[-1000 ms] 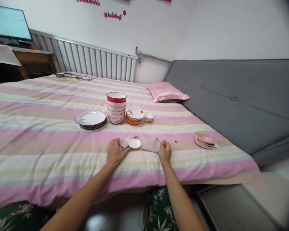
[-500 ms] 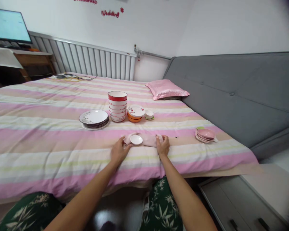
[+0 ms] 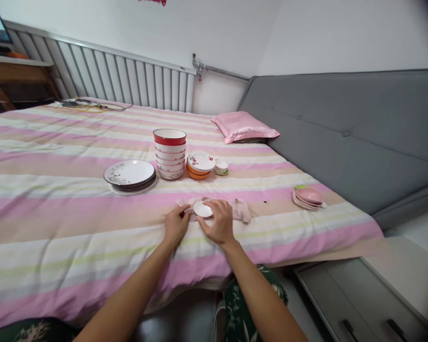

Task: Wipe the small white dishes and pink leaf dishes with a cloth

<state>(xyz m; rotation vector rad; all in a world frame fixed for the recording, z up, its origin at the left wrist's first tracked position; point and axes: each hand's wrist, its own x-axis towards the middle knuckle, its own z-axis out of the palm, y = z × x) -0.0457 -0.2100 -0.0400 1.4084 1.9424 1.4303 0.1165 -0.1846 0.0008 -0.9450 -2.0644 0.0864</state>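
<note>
A small white dish (image 3: 203,209) lies on a pale pink cloth (image 3: 241,211) near the front edge of the striped bed (image 3: 57,209). My right hand (image 3: 218,222) curls round the dish from the right, fingertips on its rim. My left hand (image 3: 175,224) pinches the left end of the cloth, fingers closed on it. Behind them stand a stack of patterned plates (image 3: 130,175), a stack of red-rimmed bowls (image 3: 170,153), an orange bowl with small flowered plates on it (image 3: 199,165) and a small white cup on a green saucer (image 3: 220,167).
A pile of pink saucers (image 3: 307,196) sits at the bed's right side. A pink pillow (image 3: 244,126) lies by the grey sofa back (image 3: 342,128). Cables (image 3: 89,103) rest at the far edge by the radiator. A grey cabinet (image 3: 364,294) stands at the lower right.
My right hand has let go of the cloth's right end and moved left onto the white dish. My left hand stays on the cloth's left end. The view has shifted slightly.
</note>
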